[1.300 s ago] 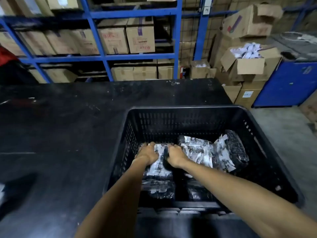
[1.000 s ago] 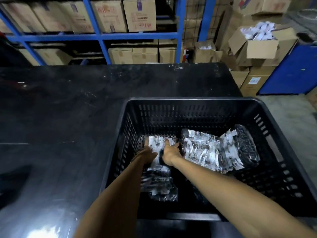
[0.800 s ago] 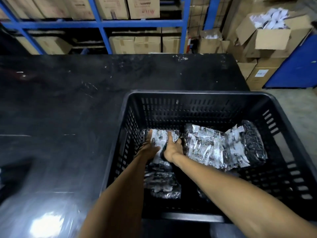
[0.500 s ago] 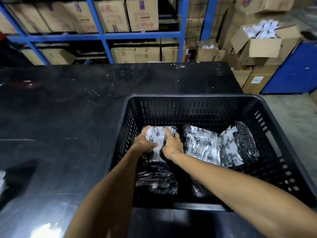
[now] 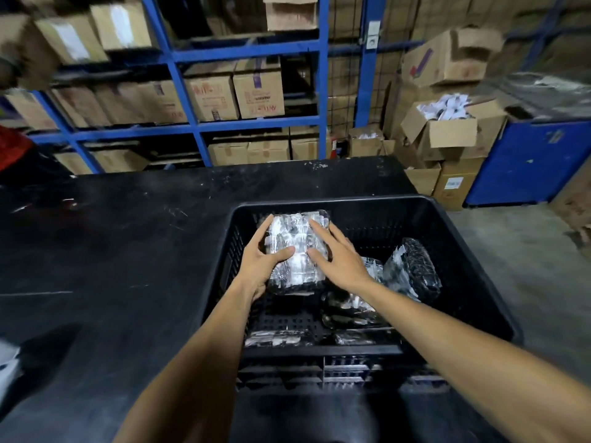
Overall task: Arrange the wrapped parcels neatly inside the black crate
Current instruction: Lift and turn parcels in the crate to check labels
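Note:
A black slatted crate [image 5: 476, 276] stands on a black table. Both my hands hold one clear-wrapped parcel [image 5: 295, 247] lifted up near the crate's far left corner. My left hand [image 5: 265, 260] grips its left side with the thumb across the front. My right hand [image 5: 339, 260] lies on its right side with fingers spread. Another wrapped parcel [image 5: 412, 270] leans at the right of the crate. Lower parcels [image 5: 348, 308] lie on the crate floor, and two more [image 5: 278, 338] rest against the near wall.
The black table [image 5: 112, 251] stretches left of the crate. Blue shelving [image 5: 256, 126] with cardboard boxes stands behind it. Open cartons [image 5: 447, 132] and a blue cabinet [image 5: 531, 161] are at the right, beside a concrete floor. A white object [image 5: 4, 362] sits at the table's left edge.
Both hands have lifted the left parcel from the crate floor up and toward the far wall. The camera has tilted up, showing more shelving.

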